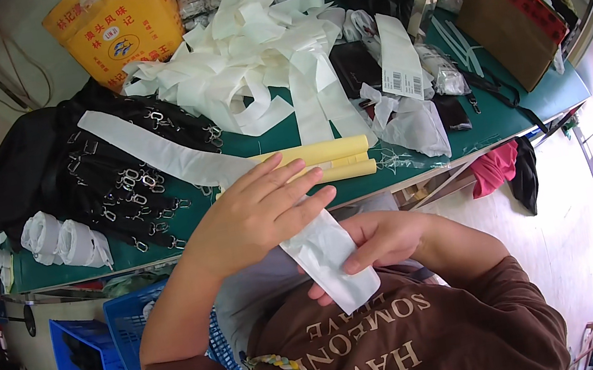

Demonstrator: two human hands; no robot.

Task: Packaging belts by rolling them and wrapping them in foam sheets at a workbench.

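Two hands work one long white strip (234,187) at the near edge of the green table (549,99).

Black straps with metal buckles (116,184) lie at ten o'clock. The left hand (254,215), fingers spread nearly flat, presses on the strip. The right hand (377,242), at four o'clock from it, pinches the strip's lower end between thumb and fingers. Yellow rolls (331,159) lie just beyond the left hand, with a heap of white strips (249,44) at twelve o'clock.

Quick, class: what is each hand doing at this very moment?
Left hand: open, fingers flat on the white strip.
Right hand: closed, gripping the white strip's lower end.
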